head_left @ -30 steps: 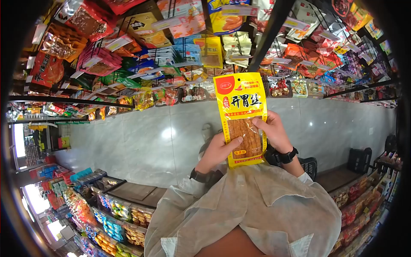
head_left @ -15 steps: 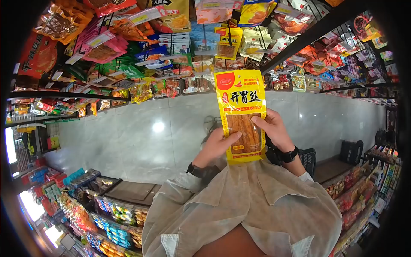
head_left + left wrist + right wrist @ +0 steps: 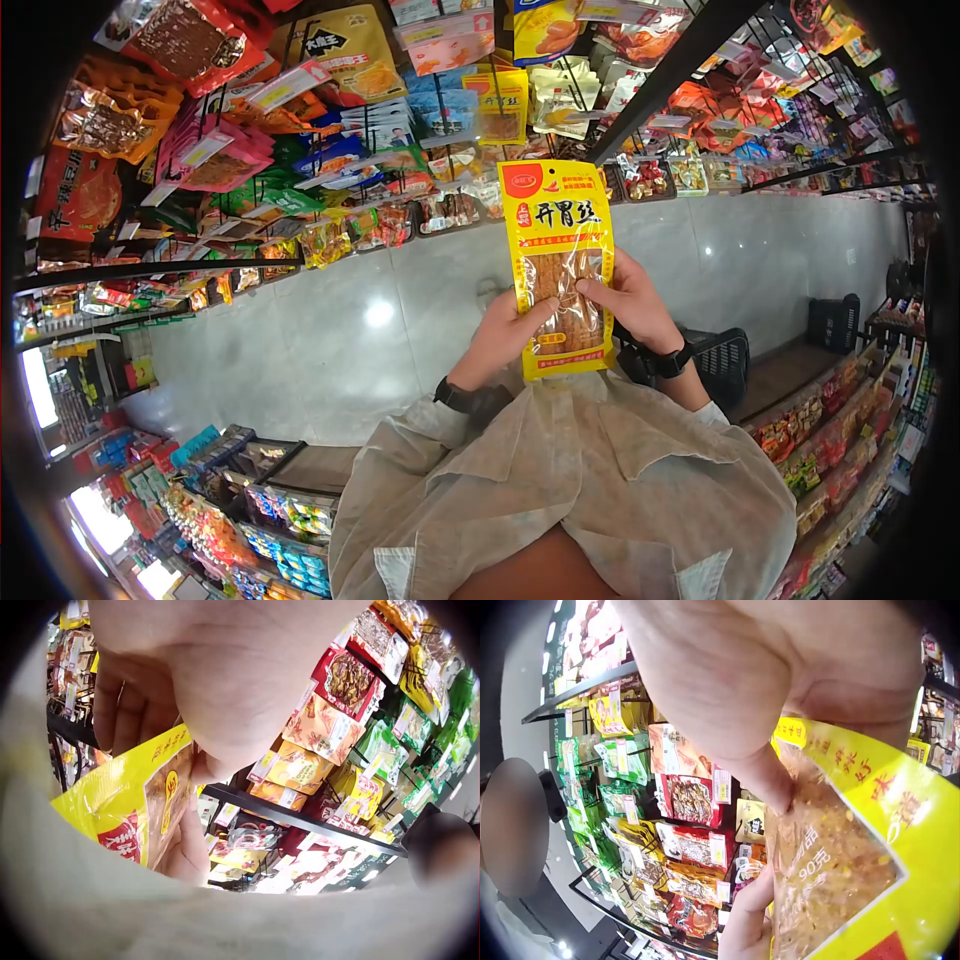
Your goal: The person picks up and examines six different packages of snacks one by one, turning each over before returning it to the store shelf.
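A yellow snack packet (image 3: 560, 230) with a clear window showing brown strips is held upright in front of the body in the head view. My left hand (image 3: 505, 335) grips its lower left edge, thumb on the front and fingers behind. On the lower right edge my right hand (image 3: 640, 305) pinches it the same way. In the left wrist view the left hand (image 3: 225, 682) holds the packet (image 3: 112, 787) by its side. The right wrist view has the right hand (image 3: 727, 682) with its thumb on the packet's window (image 3: 825, 862).
Hanging racks of bagged snacks (image 3: 210, 150) line the far side, with a black rail (image 3: 160, 268) at left. Black baskets (image 3: 722, 365) stand on the grey tiled floor (image 3: 330, 350) at right. Bins of wrapped goods (image 3: 290, 510) are at lower left, more shelves at lower right.
The head view has shifted over the shelves and floor, and more of the nearer basket shows. The packet and both hands sit slightly higher in the view, the grip unchanged.
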The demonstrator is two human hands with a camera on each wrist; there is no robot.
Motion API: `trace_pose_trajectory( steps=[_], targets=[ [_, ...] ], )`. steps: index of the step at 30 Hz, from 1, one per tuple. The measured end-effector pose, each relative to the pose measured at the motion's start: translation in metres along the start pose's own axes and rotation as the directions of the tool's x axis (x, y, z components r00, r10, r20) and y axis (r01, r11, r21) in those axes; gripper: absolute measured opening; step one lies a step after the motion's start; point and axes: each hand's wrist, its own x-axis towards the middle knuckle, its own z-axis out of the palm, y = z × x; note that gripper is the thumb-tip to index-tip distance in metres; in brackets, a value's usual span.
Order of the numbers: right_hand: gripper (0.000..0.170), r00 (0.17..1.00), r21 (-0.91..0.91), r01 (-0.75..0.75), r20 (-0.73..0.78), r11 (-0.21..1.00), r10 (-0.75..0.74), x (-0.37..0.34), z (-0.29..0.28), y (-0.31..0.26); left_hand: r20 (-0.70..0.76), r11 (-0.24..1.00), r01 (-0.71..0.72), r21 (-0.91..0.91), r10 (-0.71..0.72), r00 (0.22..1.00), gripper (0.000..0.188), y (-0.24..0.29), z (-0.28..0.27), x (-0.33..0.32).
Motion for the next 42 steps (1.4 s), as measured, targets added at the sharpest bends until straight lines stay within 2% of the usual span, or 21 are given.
trace_pose_trajectory(
  steps=[4,7,10,12,13,14,15,17,18,21,22,25,29,32,35,36,37,39,40,42],
  targets=[
    [0.041,0.998,-0.003,0.016,0.054,1.000,-0.016,0.003,-0.034,-0.009,-0.051,0.991,0.104,0.078,-0.101,0.994,0.030,0.009,0.028,0.009],
    [0.045,0.995,0.021,0.057,0.076,0.998,-0.059,0.008,-0.059,-0.011,-0.124,0.996,-0.042,0.074,0.051,0.991,0.031,0.011,0.055,0.017],
    [0.055,0.996,0.061,0.049,0.075,0.997,-0.053,0.018,-0.083,-0.013,-0.225,0.960,-0.194,0.201,0.238,0.945,0.033,0.014,0.085,0.023],
    [0.063,0.997,0.045,0.038,0.065,0.998,-0.040,0.025,-0.097,-0.010,-0.161,0.820,-0.266,0.506,0.393,0.905,0.038,0.024,0.097,0.029],
    [0.064,0.995,0.049,0.023,0.097,0.999,-0.028,0.024,-0.104,-0.012,-0.109,0.713,-0.289,0.639,0.456,0.884,0.040,0.031,0.105,0.031],
    [0.065,0.992,0.052,0.011,0.127,0.999,-0.018,0.023,-0.107,-0.023,-0.179,0.749,-0.208,0.629,0.401,0.899,0.050,0.037,0.120,0.030],
    [0.065,0.988,0.053,-0.003,0.153,0.999,-0.005,0.022,-0.112,-0.029,-0.180,0.730,-0.175,0.660,0.380,0.907,0.051,0.041,0.131,0.033],
    [0.055,0.959,0.339,-0.164,0.274,0.927,0.069,0.023,-0.124,-0.026,-0.183,0.692,-0.111,0.713,0.337,0.924,0.053,0.044,0.151,0.037],
    [0.053,0.937,0.460,-0.248,0.337,0.852,0.090,0.024,-0.130,-0.023,-0.074,0.609,-0.194,0.769,0.386,0.919,0.067,0.044,0.157,0.042],
    [0.048,0.906,0.703,-0.346,0.422,0.621,0.027,0.025,-0.153,-0.003,0.069,0.466,-0.280,0.839,0.420,0.905,0.077,0.056,0.178,0.050],
    [0.050,0.911,0.673,-0.361,0.403,0.646,0.089,0.025,-0.158,0.002,0.071,0.499,-0.282,0.819,0.400,0.914,0.081,0.058,0.182,0.052],
    [0.049,0.904,0.699,-0.357,0.425,0.620,0.042,0.028,-0.164,-0.002,0.112,0.482,-0.310,0.819,0.395,0.912,0.079,0.057,0.183,0.059],
    [0.050,0.910,0.680,-0.385,0.392,0.624,0.135,0.031,-0.165,0.001,0.060,0.560,-0.289,0.776,0.391,0.918,0.079,0.048,0.179,0.063],
    [0.045,0.897,0.639,-0.411,0.412,0.651,0.162,0.032,-0.153,-0.003,-0.037,0.623,-0.250,0.741,0.411,0.911,0.078,0.051,0.170,0.057],
    [0.051,0.935,0.374,-0.277,0.317,0.885,0.159,0.033,-0.121,-0.019,-0.167,0.711,-0.218,0.669,0.429,0.888,0.076,0.047,0.147,0.055],
    [0.069,0.923,0.304,-0.211,0.375,0.929,0.087,0.039,-0.110,-0.021,-0.221,0.744,-0.207,0.636,0.432,0.874,0.064,0.043,0.138,0.055],
    [0.073,0.933,0.193,-0.140,0.355,0.971,0.064,0.041,-0.101,-0.018,-0.224,0.764,-0.210,0.610,0.420,0.879,0.060,0.040,0.125,0.053],
    [0.081,0.945,-0.051,0.009,0.328,0.999,0.008,0.051,-0.082,-0.012,-0.231,0.803,-0.223,0.553,0.405,0.885,0.053,0.041,0.098,0.051],
    [0.089,0.946,-0.135,0.110,0.317,0.985,-0.062,0.058,-0.073,-0.011,-0.254,0.777,-0.248,0.579,0.461,0.850,0.046,0.044,0.087,0.048],
    [0.091,0.948,-0.130,0.226,0.258,0.965,-0.187,0.072,-0.061,-0.014,-0.267,0.828,-0.252,0.501,0.425,0.865,0.043,0.040,0.057,0.040]
  ],
)
